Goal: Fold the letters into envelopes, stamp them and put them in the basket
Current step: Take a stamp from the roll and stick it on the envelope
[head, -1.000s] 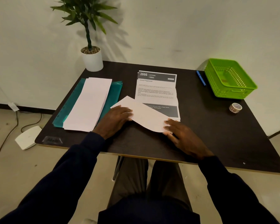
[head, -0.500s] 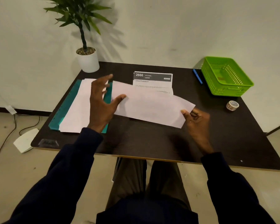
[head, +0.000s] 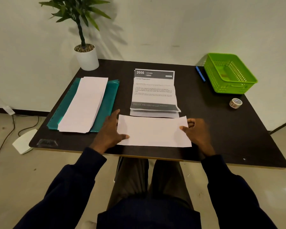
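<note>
A white envelope (head: 153,131) lies square to me at the table's front middle. My left hand (head: 110,131) pinches its left end, thumb on top. My right hand (head: 196,131) grips its right end the same way. Just behind it lies a printed letter (head: 153,91) with fold creases, headed "2666 Kitchen". A stack of white envelopes (head: 86,103) rests on a teal folder (head: 111,98) at the left. The green basket (head: 248,80) stands at the back right corner, with a roll of stamps (head: 236,102) in front of it.
A blue pen (head: 200,76) lies left of the basket. A potted plant (head: 86,55) stands at the table's back left corner. The dark table (head: 221,138) ends close to my lap. A white box and cables lie on the floor at left.
The envelope was lifted off the letter, swung through the air, and now lies straight at the table's front. Both hands have shifted to its two ends.
</note>
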